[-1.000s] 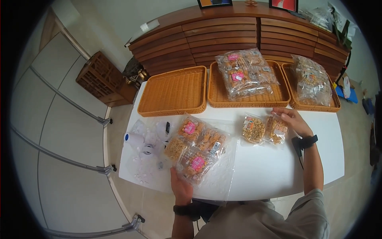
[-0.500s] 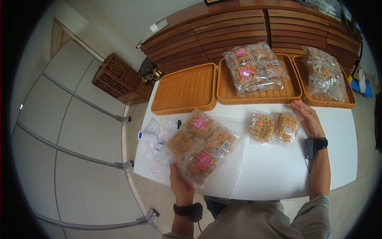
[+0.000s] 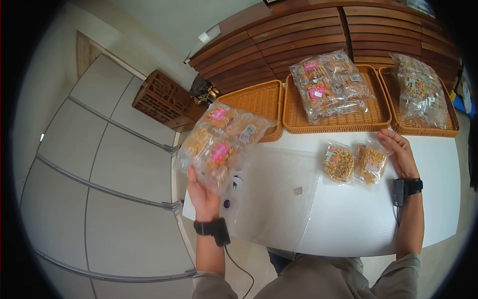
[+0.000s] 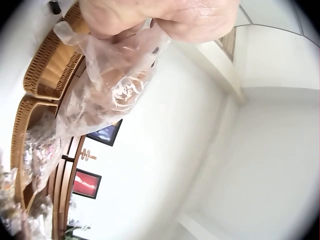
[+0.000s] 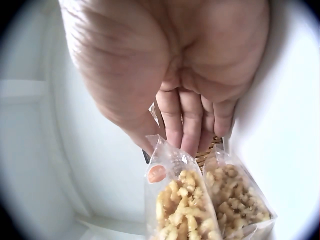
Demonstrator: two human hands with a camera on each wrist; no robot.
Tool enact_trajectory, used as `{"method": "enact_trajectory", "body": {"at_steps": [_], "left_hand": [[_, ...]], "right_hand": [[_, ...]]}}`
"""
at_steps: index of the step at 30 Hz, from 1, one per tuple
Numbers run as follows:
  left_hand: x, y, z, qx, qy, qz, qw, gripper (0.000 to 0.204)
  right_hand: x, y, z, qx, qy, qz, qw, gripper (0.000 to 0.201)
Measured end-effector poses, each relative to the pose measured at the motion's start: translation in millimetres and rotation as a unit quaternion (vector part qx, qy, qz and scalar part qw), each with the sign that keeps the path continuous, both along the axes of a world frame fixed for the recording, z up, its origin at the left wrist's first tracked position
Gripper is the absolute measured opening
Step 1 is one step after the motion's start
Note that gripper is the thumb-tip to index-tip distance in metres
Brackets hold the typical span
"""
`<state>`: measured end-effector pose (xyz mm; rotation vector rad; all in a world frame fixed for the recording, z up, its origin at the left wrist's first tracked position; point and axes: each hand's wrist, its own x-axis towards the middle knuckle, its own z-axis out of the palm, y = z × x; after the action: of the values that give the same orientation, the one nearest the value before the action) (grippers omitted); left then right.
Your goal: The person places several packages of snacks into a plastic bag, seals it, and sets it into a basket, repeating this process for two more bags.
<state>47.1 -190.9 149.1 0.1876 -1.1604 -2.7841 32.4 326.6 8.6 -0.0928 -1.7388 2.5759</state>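
Observation:
My left hand [image 3: 203, 199] grips the lower edge of a large clear bag of snack packs [image 3: 219, 142], lifted at the table's left end; the left wrist view shows my fingers [image 4: 165, 15] pinching its plastic. Two small bags of nut-like snacks, one round [image 3: 339, 162] and one squarer [image 3: 371, 164], lie side by side on the table [image 3: 358, 219]. Beside the squarer one my right hand [image 3: 402, 154] rests with fingers extended. In the right wrist view those fingers [image 5: 190, 117] hang relaxed just behind the small bags [image 5: 185, 205]. Whether they touch the plastic I cannot tell.
A flat clear plastic bag [image 3: 271, 199] lies in front of me. Along the back stand three wicker trays: left [image 3: 256, 97], partly behind the lifted bag, middle [image 3: 376, 94] with stacked snack bags, right [image 3: 448, 130] with more bags. A slatted wooden cabinet [image 3: 298, 40] stands behind.
My left hand has lifted the large bag off the table, up and to the left, uncovering the flat plastic. My right hand's fingers have drawn back from the top of the squarer small bag.

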Motion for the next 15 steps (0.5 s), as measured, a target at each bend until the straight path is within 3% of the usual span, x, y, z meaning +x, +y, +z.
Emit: {"method": "enact_trajectory", "body": {"at_steps": [5,13,15], "left_hand": [[-76,-7,-12,-0.056,-0.024,0.086,0.994,0.048],[-170,-4,-58,0.027,-0.017,0.079,0.996,0.044],[-189,2,-71,0.050,-0.019,0.120,0.991,0.044]], "right_hand": [[0,-1,3,-0.018,0.000,0.000,1.000,0.033],[-1,-1,6,-0.021,-0.012,-0.002,1.000,0.032],[-2,0,4,-0.020,-0.013,-0.003,1.000,0.032]]}}
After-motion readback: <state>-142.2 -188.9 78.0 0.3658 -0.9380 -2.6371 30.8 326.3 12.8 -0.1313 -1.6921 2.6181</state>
